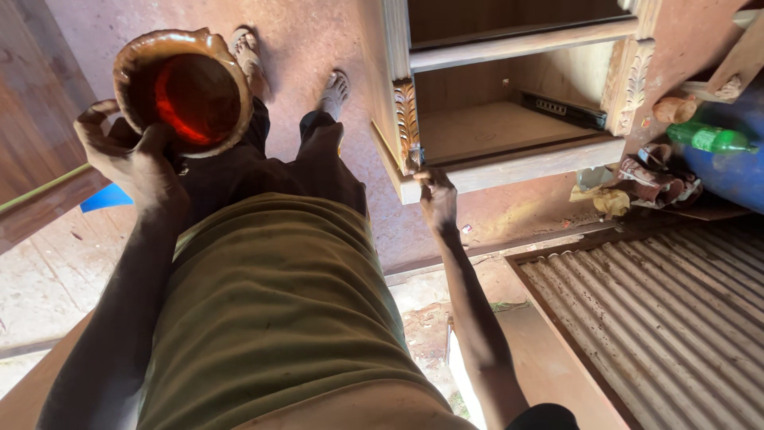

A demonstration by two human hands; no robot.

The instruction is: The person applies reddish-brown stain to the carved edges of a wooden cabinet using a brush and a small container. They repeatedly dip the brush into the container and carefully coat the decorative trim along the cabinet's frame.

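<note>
A green plastic bottle (711, 138) lies near crumpled rags (657, 180), beside corrugated metal sheeting (668, 318).

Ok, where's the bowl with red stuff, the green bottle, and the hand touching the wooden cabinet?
bowl (142, 57), head view, on its brown rim.
green bottle (711, 139), head view, on its middle.
right hand (438, 199), head view, on its back.

A reddish floor (318, 40) carries the wooden cabinet (509, 135) and a green bottle (711, 138).
</note>
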